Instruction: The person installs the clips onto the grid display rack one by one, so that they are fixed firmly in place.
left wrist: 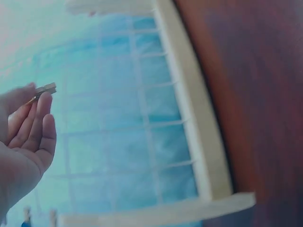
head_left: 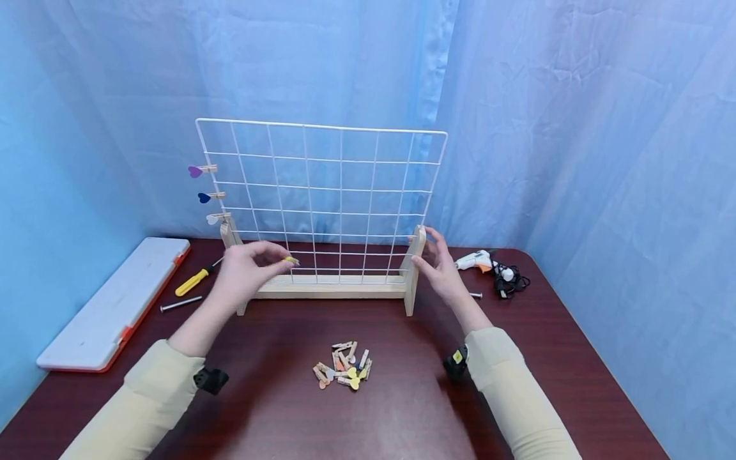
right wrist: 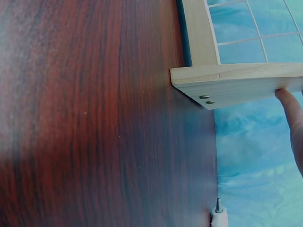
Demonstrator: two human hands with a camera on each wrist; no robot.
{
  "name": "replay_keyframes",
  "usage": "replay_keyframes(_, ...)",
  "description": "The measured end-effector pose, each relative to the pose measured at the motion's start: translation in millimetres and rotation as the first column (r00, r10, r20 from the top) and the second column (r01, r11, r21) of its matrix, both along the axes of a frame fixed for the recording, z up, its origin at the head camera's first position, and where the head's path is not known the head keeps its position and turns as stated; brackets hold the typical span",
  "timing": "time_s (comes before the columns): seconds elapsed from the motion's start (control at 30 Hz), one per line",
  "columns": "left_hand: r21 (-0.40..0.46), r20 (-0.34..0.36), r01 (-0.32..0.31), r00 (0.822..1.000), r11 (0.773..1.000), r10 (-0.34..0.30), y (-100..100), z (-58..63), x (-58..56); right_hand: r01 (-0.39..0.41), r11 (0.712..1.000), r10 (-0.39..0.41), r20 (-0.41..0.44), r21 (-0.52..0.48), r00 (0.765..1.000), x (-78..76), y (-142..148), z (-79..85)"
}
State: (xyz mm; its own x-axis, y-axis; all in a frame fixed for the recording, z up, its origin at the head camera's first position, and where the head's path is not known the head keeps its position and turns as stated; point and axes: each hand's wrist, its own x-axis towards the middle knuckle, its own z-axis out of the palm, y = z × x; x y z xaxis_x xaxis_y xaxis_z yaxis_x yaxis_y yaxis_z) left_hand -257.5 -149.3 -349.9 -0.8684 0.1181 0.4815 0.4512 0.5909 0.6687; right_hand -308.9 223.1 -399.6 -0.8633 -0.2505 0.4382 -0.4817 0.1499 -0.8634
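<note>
Between the thumb and forefinger of the left hand [head_left: 246,267], a small clothes peg [head_left: 292,260] is pinched at its yellow end, with the wooden end jutting out past the fingertips. The other fingers of that hand curve loosely below it in the left wrist view. The peg's long axis lies nearly level in the head view, its free end pointing right and dipping slightly, across the lower left part of the white wire grid [head_left: 341,190]. Whether it touches a wire cannot be told. It is pale wood with a patch of yellow at the pinched end, most of that patch covered by the fingers.

The right hand [head_left: 441,271] grips the right wooden upright [head_left: 410,295] of the stand, thumb on the near side and fingers reaching round the back; in the right wrist view a fingertip presses the upright's outer face, above two screw heads [right wrist: 207,99].

Three pegs are clipped one above another on the grid's left edge, with a purple heart [head_left: 195,172], a dark blue heart [head_left: 204,198] and a white heart [head_left: 212,219] pointing outward. A loose pile of pegs [head_left: 344,369] lies on the bench [head_left: 402,415] in front of the stand.
</note>
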Motion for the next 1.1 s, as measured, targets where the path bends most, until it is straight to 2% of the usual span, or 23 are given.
replay_keyframes(0.1, 0.105, -0.033, -0.081, 0.996, 0.991, 0.085, -14.1, 15.3, 2.7, 0.007, 1.000, -0.007, 0.002, 0.005, 1.000, 0.9, -0.4, -0.6)
replay_keyframes(0.17, 0.203, -0.064, -0.102, 0.991, 0.974, 0.117, -21.5, 26.3, 4.7, 0.013, 1.000, -0.013, 0.006, 0.015, 1.000, 2.2, -0.1, -1.3)
replay_keyframes(0.23, 0.313, -0.103, -0.100, 0.985, 0.944, 0.138, -27.1, 39.4, 7.3, 0.017, 1.000, -0.017, 0.007, 0.020, 1.000, 3.1, 0.3, -2.0)
replay_keyframes(0.3, 0.417, -0.123, -0.106, 0.977, 0.903, 0.172, -32.2, 52.8, 9.3, 0.019, 1.000, -0.019, 0.008, 0.019, 1.000, 3.5, 0.6, -2.3)
replay_keyframes(0.33, 0.468, -0.127, -0.106, 0.974, 0.878, 0.186, -35.0, 59.1, 9.7, 0.020, 1.000, -0.021, 0.006, 0.019, 1.000, 3.6, 0.6, -2.1)
replay_keyframes(0.4, 0.587, -0.121, -0.095, 0.972, 0.804, 0.203, -41.4, 70.0, 8.4, 0.019, 1.000, -0.019, 0.002, 0.018, 1.000, 3.0, 0.5, -1.6)
replay_keyframes(0.47, 0.689, -0.094, -0.093, 0.972, 0.719, 0.215, -49.8, 77.7, 4.3, 0.015, 1.000, -0.015, -0.001, 0.015, 1.000, 2.4, 0.1, -0.7)
replay_keyframes(0.57, 0.812, -0.049, -0.080, 0.977, 0.578, 0.205, -63.2, 87.3, -5.3, 0.009, 1.000, -0.009, -0.004, 0.017, 1.000, 1.7, -0.5, -0.1)
replay_keyframes(0.63, 0.852, -0.026, -0.088, 0.978, 0.516, 0.208, -71.3, 93.9, -13.3, 0.009, 1.000, -0.009, -0.002, 0.016, 1.000, 1.7, -0.6, -0.3)
replay_keyframes(0.7, 0.873, -0.004, -0.099, 0.978, 0.477, 0.211, -77.6, 100.4, -21.0, 0.006, 1.000, -0.006, -0.002, 0.009, 1.000, 1.8, -0.8, -0.7)
replay_keyframes(0.77, 0.885, 0.001, -0.099, 0.978, 0.455, 0.209, -81.7, 106.9, -28.0, 0.004, 1.000, -0.004, -0.003, 0.000, 1.000, 1.7, -0.9, -1.0)
replay_keyframes(0.83, 0.885, 0.017, -0.112, 0.978, 0.451, 0.209, -83.9, 112.3, -33.4, 0.001, 1.000, -0.001, -0.001, -0.006, 1.000, 1.8, -0.6, -1.3)
replay_keyframes(0.9, 0.885, 0.034, -0.124, 0.979, 0.449, 0.203, -84.8, 116.5, -37.3, 0.001, 1.000, -0.001, -0.001, -0.007, 1.000, 1.8, -0.4, -1.5)
replay_keyframes(1.0, 0.874, 0.062, -0.153, 0.976, 0.461, 0.207, -84.9, 120.4, -41.2, 0.009, 1.000, -0.009, 0.001, 0.000, 1.000, 1.7, -0.4, -1.1)
replay_keyframes(1.1, 0.870, 0.081, -0.171, 0.975, 0.463, 0.209, -84.7, 122.8, -44.1, 0.008, 1.000, -0.008, -0.005, -0.008, 1.000, 0.9, -1.4, -0.8)
